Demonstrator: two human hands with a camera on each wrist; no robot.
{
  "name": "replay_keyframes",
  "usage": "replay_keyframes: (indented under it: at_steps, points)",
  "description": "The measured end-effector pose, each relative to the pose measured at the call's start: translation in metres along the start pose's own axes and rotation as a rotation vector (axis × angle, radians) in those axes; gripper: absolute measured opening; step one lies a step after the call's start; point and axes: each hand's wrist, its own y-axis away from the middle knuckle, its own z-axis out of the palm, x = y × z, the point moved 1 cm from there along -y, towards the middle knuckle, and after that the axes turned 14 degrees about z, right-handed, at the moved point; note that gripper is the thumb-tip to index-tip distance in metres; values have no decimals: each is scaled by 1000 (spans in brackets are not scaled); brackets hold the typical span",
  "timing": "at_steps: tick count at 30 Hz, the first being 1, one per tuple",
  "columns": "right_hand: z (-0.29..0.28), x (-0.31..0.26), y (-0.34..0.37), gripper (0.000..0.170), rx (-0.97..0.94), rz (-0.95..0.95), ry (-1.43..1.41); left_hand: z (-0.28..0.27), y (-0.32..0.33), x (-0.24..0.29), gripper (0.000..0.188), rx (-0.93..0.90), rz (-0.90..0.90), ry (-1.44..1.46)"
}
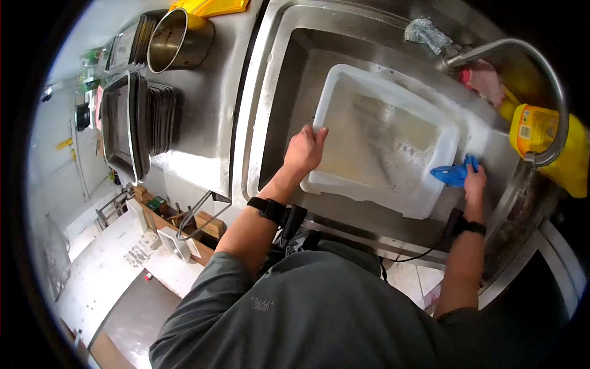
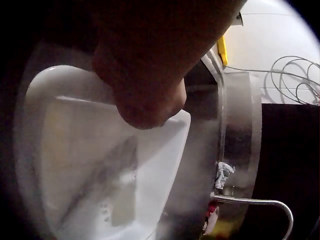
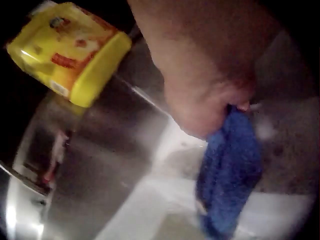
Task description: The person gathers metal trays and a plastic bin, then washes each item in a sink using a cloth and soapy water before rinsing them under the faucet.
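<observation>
A white plastic tub [image 1: 381, 200] with cloudy, bubbly water sits tilted in the steel sink [image 1: 289, 104]. The left hand [image 1: 305, 149] grips the tub's left rim; in the left wrist view that hand [image 2: 150, 102] covers part of the rim [image 2: 181, 125]. At the tub's right side, the right hand [image 1: 474, 182] holds a blue cloth [image 1: 452, 174]. Seen from the right wrist, the cloth [image 3: 230, 170] hangs bunched from the fingers of the right hand [image 3: 210, 100], whose fingertips are mostly hidden.
A curved faucet [image 1: 541, 55] arches over the sink's right side, near a yellow jug [image 1: 544, 132], a pink cloth [image 1: 485, 83] and a crumpled silvery item [image 1: 426, 34]. On the left counter stand a metal pot [image 1: 196, 43] and stacked trays [image 1: 161, 117]. Below is a wooden box [image 1: 212, 226].
</observation>
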Motion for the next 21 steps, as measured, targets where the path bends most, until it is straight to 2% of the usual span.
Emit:
replay_keyframes:
  at_steps: [1,2,4,5,6,8,10,12,13,14,16,18,21]
  points:
    - [19,10,-12,41,-75,52,139,-3,1,-1,49,-12,-10,-7]
    - [25,7,-11,41,-94,47,125,-3,2,-3,49,-4,-19,-28]
    - [37,-4,-7,35,-136,-344,732,-3,0,-6,48,51,26,-44]
    - [66,5,-14,24,126,96,279,-4,-1,-7,46,48,34,-41]
    - [76,0,-13,24,113,102,266,-7,0,-8,46,47,34,-60]
    - [79,-11,-17,25,-87,128,54,-9,-4,-7,46,35,18,-60]
    - [58,-32,-17,29,-269,140,-145,-8,-9,-13,46,34,41,-84]
    - [26,-55,-14,35,-450,129,-317,-6,-5,-15,47,42,40,-84]
    - [6,-72,0,34,-325,-44,-313,-6,-6,-13,48,38,34,-78]
    - [-5,-85,12,34,-322,-47,-309,-7,-6,-13,48,32,25,-77]
    - [-26,-112,36,34,-63,-226,-351,-6,-4,-11,47,49,32,-77]
    - [-51,-149,71,34,-77,-266,-348,-5,-2,-10,46,58,29,-43]
    - [-59,-197,124,27,-296,-357,-793,-4,0,-5,46,69,67,-45]
